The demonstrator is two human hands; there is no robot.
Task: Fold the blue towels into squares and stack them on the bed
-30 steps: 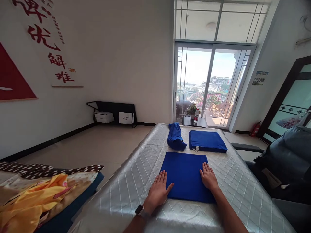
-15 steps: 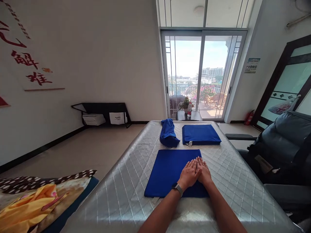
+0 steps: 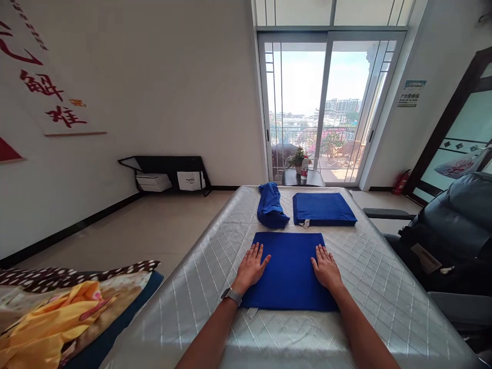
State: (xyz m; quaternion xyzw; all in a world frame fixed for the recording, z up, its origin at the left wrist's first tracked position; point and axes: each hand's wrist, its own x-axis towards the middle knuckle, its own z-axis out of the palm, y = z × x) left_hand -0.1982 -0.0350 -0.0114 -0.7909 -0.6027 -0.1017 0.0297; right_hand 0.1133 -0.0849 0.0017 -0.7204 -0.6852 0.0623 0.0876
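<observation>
A flat, folded blue cloth (image 3: 290,271) lies in front of me on the silver quilted table cover (image 3: 200,297), a white tag poking out at its near left edge. My left hand (image 3: 251,266), with a watch on the wrist, rests flat on the cloth's left edge. On the right edge lies my right hand (image 3: 326,265), palm down with fingers stretched. Neither hand grips anything. Beyond the cloth sit a neat stack of folded blue cloths (image 3: 325,207) and, to its left, a crumpled blue cloth (image 3: 271,205).
Past the table's far end, a small black table (image 3: 303,179) holds a potted plant and a bottle (image 3: 305,168). A dark armchair (image 3: 457,225) stands close on the right. Patterned bedding with yellow cloth (image 3: 57,318) lies at the lower left.
My hands were together on the right part of the cloth. The left hand has moved to the left edge; the right stays at the right edge. The view has shifted slightly.
</observation>
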